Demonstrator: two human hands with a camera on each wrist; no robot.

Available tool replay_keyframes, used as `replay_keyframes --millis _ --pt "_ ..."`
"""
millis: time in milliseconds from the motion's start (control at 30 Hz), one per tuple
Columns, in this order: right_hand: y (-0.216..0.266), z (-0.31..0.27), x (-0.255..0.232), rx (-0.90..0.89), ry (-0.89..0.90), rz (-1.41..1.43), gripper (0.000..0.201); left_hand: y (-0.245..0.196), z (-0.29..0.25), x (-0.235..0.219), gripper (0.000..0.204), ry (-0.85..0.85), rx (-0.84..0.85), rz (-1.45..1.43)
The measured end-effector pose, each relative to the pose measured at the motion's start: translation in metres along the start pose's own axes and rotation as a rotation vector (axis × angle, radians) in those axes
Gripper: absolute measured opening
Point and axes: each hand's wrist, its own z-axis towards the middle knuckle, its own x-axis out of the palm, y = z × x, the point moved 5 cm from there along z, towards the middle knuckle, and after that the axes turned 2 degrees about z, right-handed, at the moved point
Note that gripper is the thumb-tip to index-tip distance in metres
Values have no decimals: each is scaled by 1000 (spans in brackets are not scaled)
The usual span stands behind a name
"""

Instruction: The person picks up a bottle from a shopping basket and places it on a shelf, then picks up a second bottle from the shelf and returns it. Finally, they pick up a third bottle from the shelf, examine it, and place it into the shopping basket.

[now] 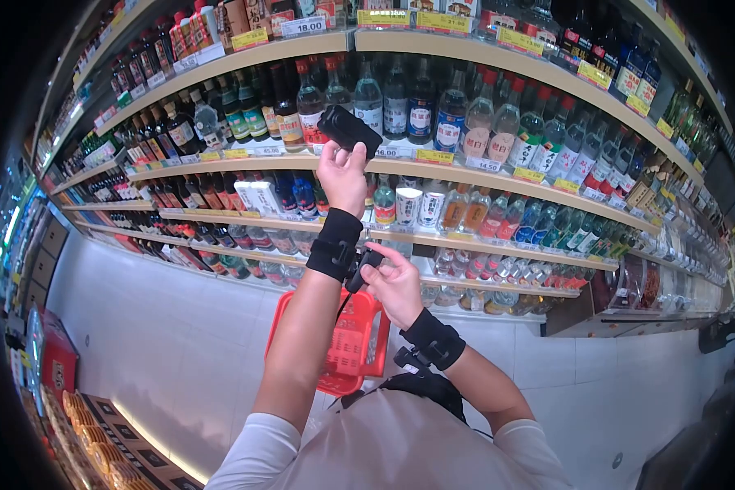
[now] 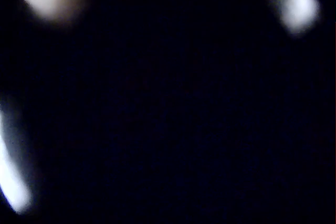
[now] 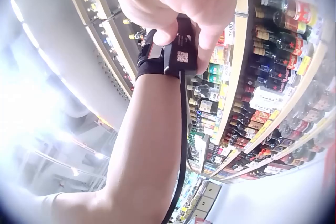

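Raised before the shelf, the left hand (image 1: 342,181) pinches a black object (image 1: 349,131) between thumb and fingers. A black band (image 1: 333,245) wraps the left wrist, with a small black camera (image 1: 364,269) on its inner side. The right hand (image 1: 395,286) grips that camera by thumb and fingers. In the right wrist view, the right hand (image 3: 184,6) holds the black camera (image 3: 181,53), marked with a square code, and a cable runs down along the left forearm (image 3: 149,145). The left wrist view is nearly all dark, with blurred pale patches at its edges.
Shelves (image 1: 498,175) of bottles with price tags curve across the front. A red basket (image 1: 376,359) is below the hands, partly behind the left forearm. Packaged goods (image 1: 98,445) stand at the lower left, and pale tiled floor (image 1: 180,327) lies between.
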Motion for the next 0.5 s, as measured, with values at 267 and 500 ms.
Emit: replay_keyframes --millis 267,500 --pt "4 -2 20 -94 170 -54 60 0 10 -9 20 39 40 68" --pt "4 -2 15 26 168 -88 56 -2 3 -12 23 30 9 41"
